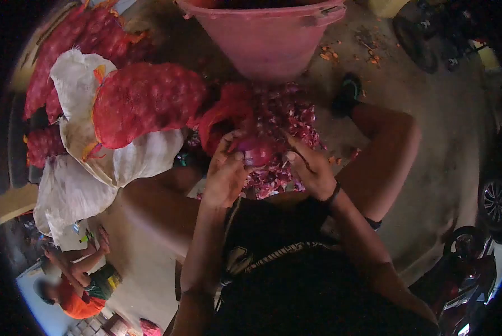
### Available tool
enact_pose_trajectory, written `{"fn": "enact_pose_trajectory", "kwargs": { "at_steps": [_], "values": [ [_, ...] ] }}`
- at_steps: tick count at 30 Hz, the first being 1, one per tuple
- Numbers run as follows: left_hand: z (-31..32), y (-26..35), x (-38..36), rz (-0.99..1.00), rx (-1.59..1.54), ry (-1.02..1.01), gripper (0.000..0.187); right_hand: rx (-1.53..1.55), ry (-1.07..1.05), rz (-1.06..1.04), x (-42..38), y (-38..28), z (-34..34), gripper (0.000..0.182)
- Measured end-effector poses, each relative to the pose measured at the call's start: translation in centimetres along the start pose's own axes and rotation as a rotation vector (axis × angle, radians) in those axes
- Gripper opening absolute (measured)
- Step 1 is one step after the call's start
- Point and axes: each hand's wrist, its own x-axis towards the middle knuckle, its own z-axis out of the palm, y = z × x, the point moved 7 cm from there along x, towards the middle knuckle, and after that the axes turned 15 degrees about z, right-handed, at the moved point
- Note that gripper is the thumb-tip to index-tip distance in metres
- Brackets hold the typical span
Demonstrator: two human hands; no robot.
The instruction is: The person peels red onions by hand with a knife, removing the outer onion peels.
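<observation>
Holding a red onion (256, 151) between them, the left hand (226, 173) and the right hand (312, 168) meet just above the person's lap in the head view. The left hand's fingers curl around the onion's left side and grip it; the right hand's fingers press against its right side, closed on it too, though whether that hand also holds a tool cannot be told. Below and behind the onion lies a heap of red onion peelings (287, 120) on the floor between the person's knees. A pink tub (268, 39) stands just beyond the heap. To the left, red mesh sacks (144, 101) rest on white sacks (144, 157). Another person (77, 280) in an orange top sits at lower left, well apart.
</observation>
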Motion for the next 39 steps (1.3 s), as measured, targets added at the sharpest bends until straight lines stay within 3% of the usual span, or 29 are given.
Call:
{"fn": "enact_pose_trajectory", "kwargs": {
  "at_steps": [3,7,10,13,18,22,25,28,30,33,39],
  "values": [
    [0.0,0.0,0.1,-0.012,-0.064,0.046,0.043,0.020,-0.013,0.001,-0.2,-0.7,-0.1,0.050],
    [-0.1,-0.1,0.3,-0.068,-0.034,0.092,0.041,0.308,-0.236,0.089,-0.8,-0.2,0.9,0.051],
    [-0.1,-0.2,0.3,-0.014,-0.010,0.168,0.045,0.387,-0.300,0.064,-0.9,-0.7,1.8,0.053],
    [-0.6,0.0,0.2,0.023,0.114,0.094,0.053,0.419,-0.300,0.093,-0.7,-0.6,1.9,0.054],
    [-0.1,1.9,0.6,0.110,0.855,-0.117,0.065,0.493,-0.352,0.223,-0.7,0.4,2.2,0.056],
    [0.5,2.5,0.6,0.227,1.107,-0.172,0.066,0.528,-0.327,0.370,-0.8,0.7,2.6,0.060],
    [2.3,3.4,0.8,0.447,1.314,-0.342,0.065,0.531,-0.332,0.390,-0.7,0.8,2.9,0.062],
    [1.8,3.0,0.7,0.422,1.253,-0.276,0.065,0.524,-0.332,0.359,-0.5,0.7,3.0,0.062],
    [0.4,2.4,0.5,0.306,1.137,-0.152,0.064,0.521,-0.355,0.304,-0.4,0.4,3.0,0.062],
    [0.0,2.0,0.6,0.226,0.851,-0.042,0.061,0.479,-0.442,0.264,-0.9,-0.5,2.7,0.065],
    [0.0,1.2,0.6,0.151,0.342,0.078,0.051,0.344,-0.351,0.097,-0.8,-1.3,2.1,0.058]
  ]
}}
